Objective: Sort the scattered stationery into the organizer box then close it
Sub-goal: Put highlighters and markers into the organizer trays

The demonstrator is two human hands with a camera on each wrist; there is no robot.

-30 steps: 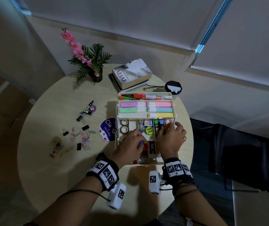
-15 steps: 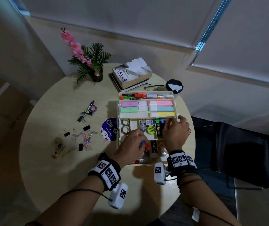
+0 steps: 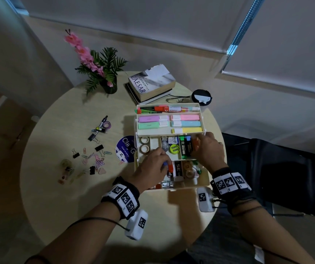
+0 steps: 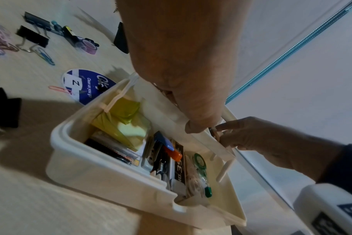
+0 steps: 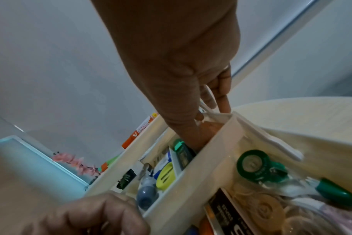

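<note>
Since a second ago the right hand (image 3: pixel 209 149) has slid from the front of the middle tray toward its far right corner, while the left hand (image 3: pixel 153 165) has barely shifted. In the head view the box (image 3: pixel 204 181) stands open at about 3 o'clock on the round table (image 3: pixel 48 197), its tiers stepped back: markers in the top one, highlighters (image 3: pixel 169 121) below, tape rolls and small items in the middle tray (image 3: pixel 153 142), an eraser and correction tape in the base. The left hand's fingers curl at the tray's near edge, the right hand's at its 3 o'clock end beside an orange marker (image 3: pixel 194 143); whether they pinch the tray or only rest on it I cannot tell here. At 9 o'clock, paper clips (image 3: pixel 98 161), binder clips (image 3: pixel 99 148) and a pen (image 3: pixel 102 124) lie loose on the table, so the sorting looks partly done and the closing has not begun. In the left wrist view the left fingers curl over the tray's rim (image 4: pixel 191 120), seemingly gripping it, above the base with a stapler (image 4: pixel 153 154). In the right wrist view the right thumb and fingers (image 5: pixel 221 95) pinch the tray's corner wall, with correction tape (image 5: pixel 257 167) below.
</note>
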